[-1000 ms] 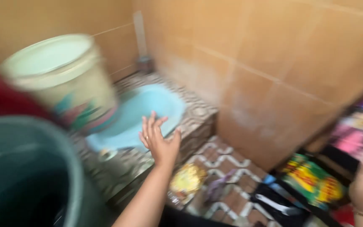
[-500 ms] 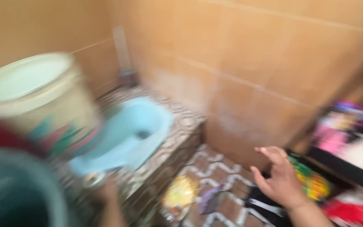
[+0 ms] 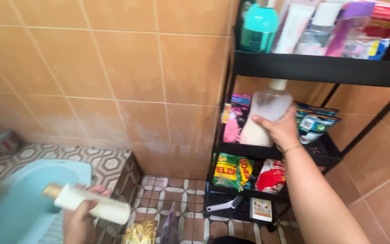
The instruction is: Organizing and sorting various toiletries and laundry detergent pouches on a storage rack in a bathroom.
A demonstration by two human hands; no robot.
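The black shelf rack [image 3: 321, 68] stands against the tiled wall. On its middle shelf the right hand [image 3: 281, 129] has its grip closed around a pale, cloudy bottle [image 3: 265, 115], between bright packets. Left of the rack, low over the blue squat toilet [image 3: 19, 199], the left hand [image 3: 80, 217] grasps a cream bottle with a gold cap [image 3: 86, 204], held almost flat. I judge the cloudy bottle may knock the neighbouring packets when lifted, because the shelf is crowded. The tilted cream bottle could slip into the toilet.
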